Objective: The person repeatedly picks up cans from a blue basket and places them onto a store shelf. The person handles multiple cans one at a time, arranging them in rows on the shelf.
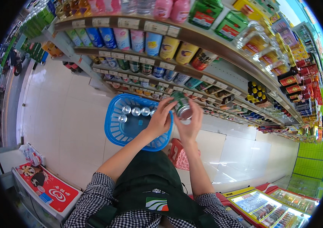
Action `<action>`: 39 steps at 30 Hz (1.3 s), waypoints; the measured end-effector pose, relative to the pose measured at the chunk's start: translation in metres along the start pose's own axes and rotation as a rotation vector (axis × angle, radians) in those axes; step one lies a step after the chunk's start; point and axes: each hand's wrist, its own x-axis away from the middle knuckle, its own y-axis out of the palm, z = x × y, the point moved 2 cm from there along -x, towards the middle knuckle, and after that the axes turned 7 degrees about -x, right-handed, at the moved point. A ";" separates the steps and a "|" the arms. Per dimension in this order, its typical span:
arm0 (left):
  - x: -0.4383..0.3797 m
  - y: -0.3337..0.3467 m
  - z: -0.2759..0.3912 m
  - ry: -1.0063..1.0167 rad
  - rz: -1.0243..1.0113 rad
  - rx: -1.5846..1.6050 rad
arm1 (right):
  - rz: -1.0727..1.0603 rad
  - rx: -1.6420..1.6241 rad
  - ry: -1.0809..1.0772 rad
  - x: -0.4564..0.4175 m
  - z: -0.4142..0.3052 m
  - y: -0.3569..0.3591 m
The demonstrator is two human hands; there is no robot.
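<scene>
Between my two hands is a green metal can [182, 106], tilted so that its silver end faces me. My left hand [161, 118] has its fingertips on the can's upper left side, and my right hand [190, 121] grips it from the right. Below my left forearm and hand sits a blue plastic basket [110, 125], partly covered by them. Several silver-topped cans [136, 111] stand upright inside it, in a row along the far side, with one more can [122, 118] nearer at the left. My left hand hides part of the row's right end.
A long store shelf [161, 61] with drink cans and bottles runs across the front and right. Beside the basket is a red plastic stool [178, 152]. An ice-cream freezer [47, 188] stands at the lower left, and a lit display freezer [267, 205] at the lower right.
</scene>
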 end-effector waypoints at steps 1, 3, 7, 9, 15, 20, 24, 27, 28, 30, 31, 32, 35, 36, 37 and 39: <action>0.020 -0.006 -0.013 -0.061 -0.003 -0.034 | -0.060 -0.038 0.040 0.017 0.006 0.017; 0.067 -0.011 -0.043 -0.250 -0.042 -0.043 | -0.172 -0.116 0.146 0.050 0.018 0.048; 0.136 -0.015 -0.087 -0.522 -0.098 -0.008 | -0.407 -0.060 0.328 0.112 0.055 0.111; 0.170 -0.008 -0.112 -0.642 -0.121 -0.020 | -0.505 -0.020 0.361 0.140 0.077 0.137; 0.227 0.012 -0.178 -0.821 -0.364 -0.091 | -0.700 0.043 0.314 0.189 0.126 0.187; 0.236 0.032 -0.210 -0.870 -0.481 -0.036 | -0.764 0.154 0.276 0.205 0.171 0.212; 0.247 0.052 -0.236 -0.922 -0.514 -0.024 | -0.827 0.223 0.199 0.210 0.191 0.227; 0.254 0.066 -0.251 -0.948 -0.540 -0.025 | -0.816 0.260 0.121 0.214 0.199 0.233; 0.257 0.069 -0.254 -0.960 -0.550 -0.029 | -0.802 0.271 0.093 0.215 0.201 0.234; 0.261 0.073 -0.256 -0.980 -0.560 -0.036 | -0.809 0.276 0.077 0.218 0.203 0.233; 0.261 0.075 -0.255 -0.985 -0.561 -0.039 | -0.811 0.279 0.068 0.219 0.203 0.232; 0.261 0.075 -0.254 -1.008 -0.555 -0.014 | -0.811 0.275 0.072 0.219 0.203 0.231; 0.251 0.070 -0.246 -1.007 -0.500 -0.006 | -0.802 0.269 0.084 0.222 0.203 0.226; 0.246 0.068 -0.242 -0.959 -0.460 -0.044 | -0.795 0.274 0.093 0.220 0.202 0.222; 0.240 0.065 -0.236 -0.908 -0.421 -0.082 | -0.786 0.278 0.103 0.219 0.199 0.218; 0.224 0.058 -0.216 -0.892 -0.380 -0.214 | -0.761 0.242 0.144 0.219 0.192 0.208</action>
